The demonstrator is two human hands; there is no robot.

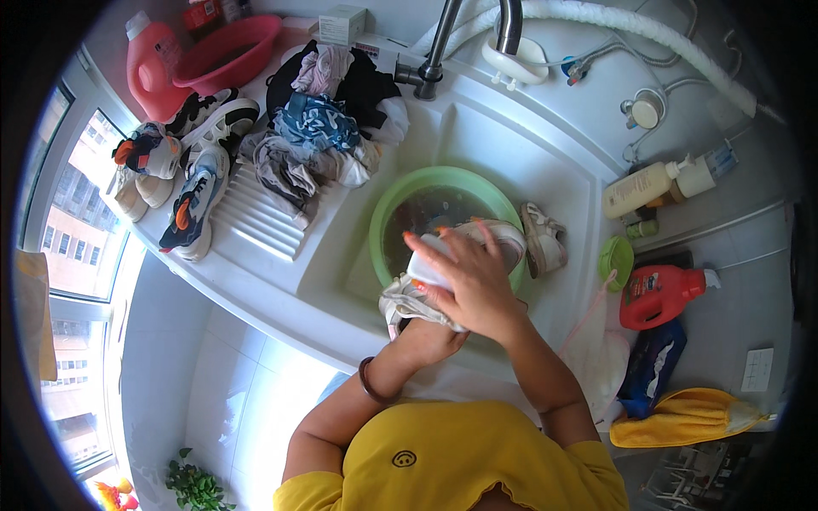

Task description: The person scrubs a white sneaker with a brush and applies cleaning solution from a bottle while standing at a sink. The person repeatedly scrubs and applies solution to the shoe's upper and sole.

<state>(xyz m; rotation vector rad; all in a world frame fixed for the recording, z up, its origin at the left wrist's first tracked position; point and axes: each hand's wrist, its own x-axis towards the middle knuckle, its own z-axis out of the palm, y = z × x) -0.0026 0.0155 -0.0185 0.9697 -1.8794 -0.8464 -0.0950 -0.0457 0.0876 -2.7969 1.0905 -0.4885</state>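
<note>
My left hand [429, 342] grips a white shoe [409, 303] at its ankle end. The shoe is tilted over a light green basin [378, 236] standing in the white sink. Across the upper of the shoe, my right hand [470, 281] holds a smooth white block [429, 260]; I cannot tell whether it is soap or a brush. Murky water [415, 214] fills part of the basin, and what lies in it is unclear. Right of the basin, a second white shoe [543, 241] rests against the sink's side.
A pile of clothes [316, 131] and several sneakers [204, 185] cover the ribbed washboard side. Behind them are a pink basin [230, 54] and a pink detergent jug [152, 67]. The faucet [431, 67] rises at the back. A red detergent bottle [658, 297] and pump bottle [642, 188] stand right.
</note>
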